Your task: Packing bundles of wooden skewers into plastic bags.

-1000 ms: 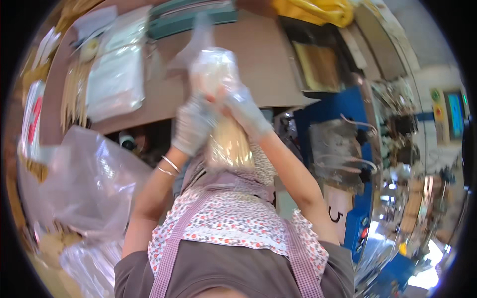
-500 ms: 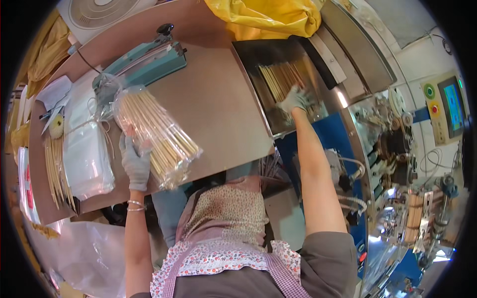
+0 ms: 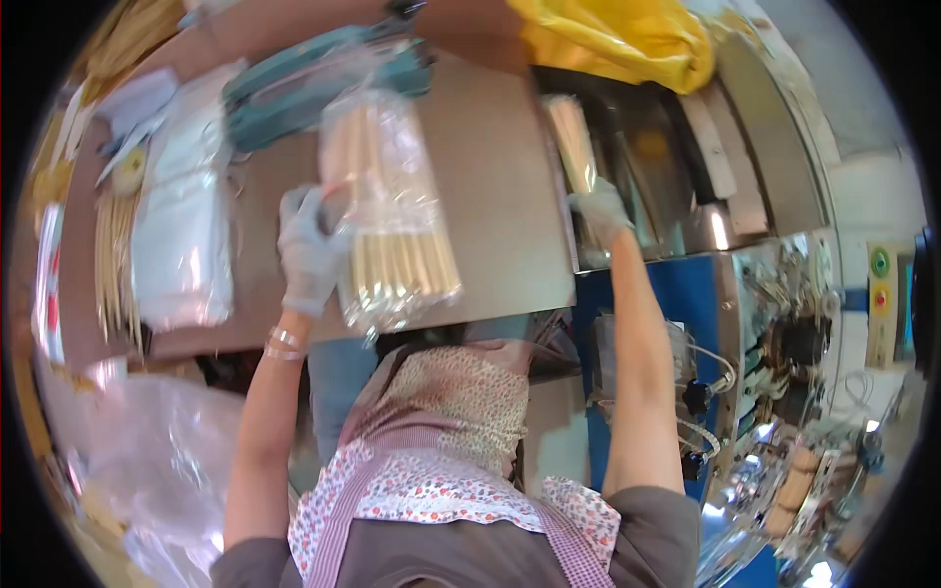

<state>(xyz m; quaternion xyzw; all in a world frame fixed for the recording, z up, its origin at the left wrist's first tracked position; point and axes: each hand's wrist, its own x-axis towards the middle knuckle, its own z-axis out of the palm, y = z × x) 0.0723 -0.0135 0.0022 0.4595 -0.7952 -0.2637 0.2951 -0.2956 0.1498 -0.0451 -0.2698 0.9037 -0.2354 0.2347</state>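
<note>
My left hand [image 3: 309,250], in a pale glove, is closed on the left edge of a clear plastic bag [image 3: 387,211] packed with thin wooden sticks. The bag lies slanted over the table, its crinkled lower end near the front edge. At the dark metal tray [image 3: 652,176] on the right, my right hand [image 3: 600,208], gloved as well, has its fingers wrapped round a bundle of loose wooden sticks [image 3: 570,137]. This bundle stands along the tray's left side. Motion smears the fingertips of both hands.
A teal bag sealer [image 3: 323,83] sits at the back of the brown table [image 3: 500,186]. Left of it lie a stack of clear bags [image 3: 184,245] and more sticks [image 3: 118,260]. A yellow plastic sack [image 3: 622,39] is behind the tray; machinery [image 3: 784,343] stands at the right.
My left hand and the bag have moved rightward and away from me, and the bag is more upright. My right hand has gathered the tray's spread sticks into a bundle at the left side.
</note>
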